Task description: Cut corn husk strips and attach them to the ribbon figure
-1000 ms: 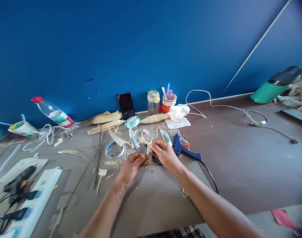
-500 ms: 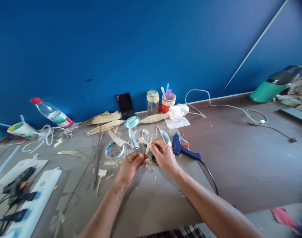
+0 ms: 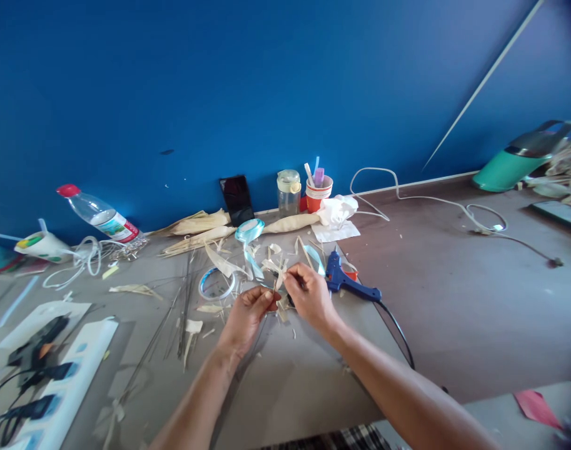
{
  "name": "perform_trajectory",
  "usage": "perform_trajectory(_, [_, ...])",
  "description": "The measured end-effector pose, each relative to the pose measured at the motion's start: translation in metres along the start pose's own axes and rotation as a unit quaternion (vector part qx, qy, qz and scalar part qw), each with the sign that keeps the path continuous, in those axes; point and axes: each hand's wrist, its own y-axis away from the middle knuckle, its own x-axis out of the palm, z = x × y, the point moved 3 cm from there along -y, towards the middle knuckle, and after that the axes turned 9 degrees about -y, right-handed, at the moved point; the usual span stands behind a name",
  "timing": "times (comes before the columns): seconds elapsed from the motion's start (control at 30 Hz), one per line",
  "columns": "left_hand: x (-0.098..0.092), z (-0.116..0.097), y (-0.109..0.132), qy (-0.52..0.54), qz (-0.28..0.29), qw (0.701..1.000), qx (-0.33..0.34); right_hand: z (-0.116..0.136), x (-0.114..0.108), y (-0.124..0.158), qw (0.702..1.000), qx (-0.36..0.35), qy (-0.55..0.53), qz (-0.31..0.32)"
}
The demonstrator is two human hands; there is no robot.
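The scene is lit brightly and evenly by diffuse light, and only a soft shadow is cast on the table beneath the left hand. Straight lines are bowed by wide-angle distortion, the top right corner is darkened, and the lower corners are blurred.

A matt, papery husk strip is pinched between the left hand and right hand. Glossy plastic is shown by the glue gun just right of them; the surface is matt.

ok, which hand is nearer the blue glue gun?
Right. The right hand is just beside the nozzle end of the glue gun; the left hand lies beyond it, farther away.
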Motion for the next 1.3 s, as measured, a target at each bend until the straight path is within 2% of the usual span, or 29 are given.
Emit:
perform_trajectory(0.17, [-0.0001, 0.0002, 0.0002, -0.013, 0.008, 1.0, -0.002, 0.0001, 0.0, 0.001, 1.0, 0.0, -0.006, 0.003])
perform_trajectory(0.53, [0.0036, -0.0063, 0.0029, 0.053, 0.019, 0.998, -0.02, -0.0059, 0.0023, -0.0015, 0.991, 0.07, -0.109, 0.04])
perform_trajectory(0.83, [0.0031, -0.007, 0.0031, 0.065, 0.011, 0.997, -0.034, -0.002, 0.0015, -0.0043, 0.987, 0.084, -0.126, 0.044])
perform_trajectory(1.3, [-0.0001, -0.003, 0.0012, 0.012, 0.004, 1.0, -0.021, -0.0045, 0.0028, -0.0032, 0.986, 0.09, -0.13, 0.045])
